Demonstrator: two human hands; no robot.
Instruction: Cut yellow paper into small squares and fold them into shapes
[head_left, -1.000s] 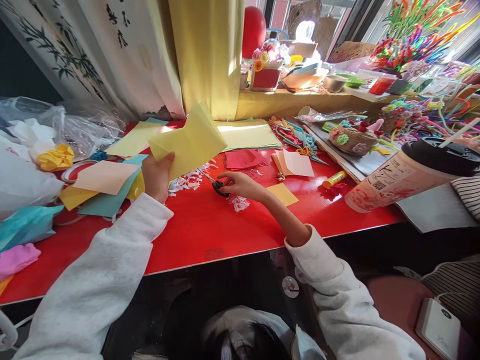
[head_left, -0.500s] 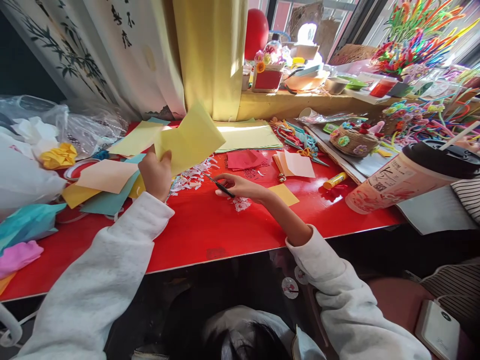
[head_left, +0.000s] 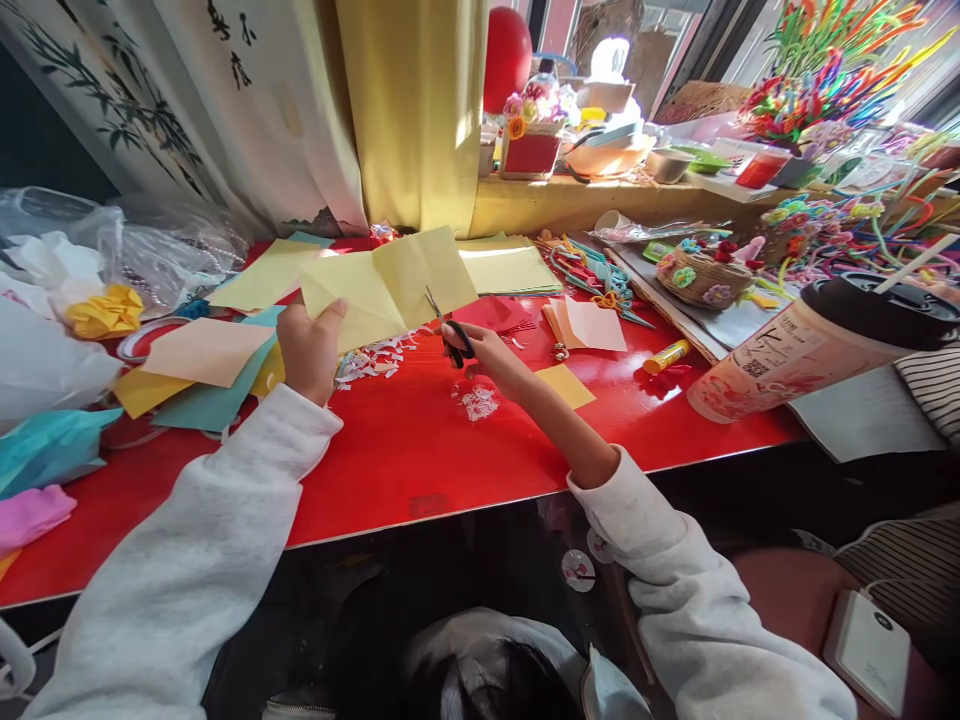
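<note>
Pinched by its left edge, a creased sheet of yellow paper [head_left: 360,292] is in my left hand [head_left: 309,350], held above the red table. My right hand [head_left: 484,355] is closed on black-handled scissors [head_left: 459,345], whose blades point up and left at the sheet's lower right part. Whether the blades touch the paper I cannot tell. Beneath the scissors lies a small heap of pale paper scraps [head_left: 480,402]. White paper shreds [head_left: 375,360] are scattered below the held sheet. Folded red paper [head_left: 491,312] lies just behind my right hand.
Coloured paper squares [head_left: 201,352] and plastic bags lie at the left. Toward the back are stacked yellow sheets [head_left: 510,268] and a pile of scissors [head_left: 600,270]. A glue stick [head_left: 667,357], a drink cup [head_left: 795,350] and a small woven basket [head_left: 705,275] stand or lie at the right.
The yellow sheet has tilted lower and spread wider to the right. My right hand has lifted and turned the scissors, bringing their blades up to the paper.
</note>
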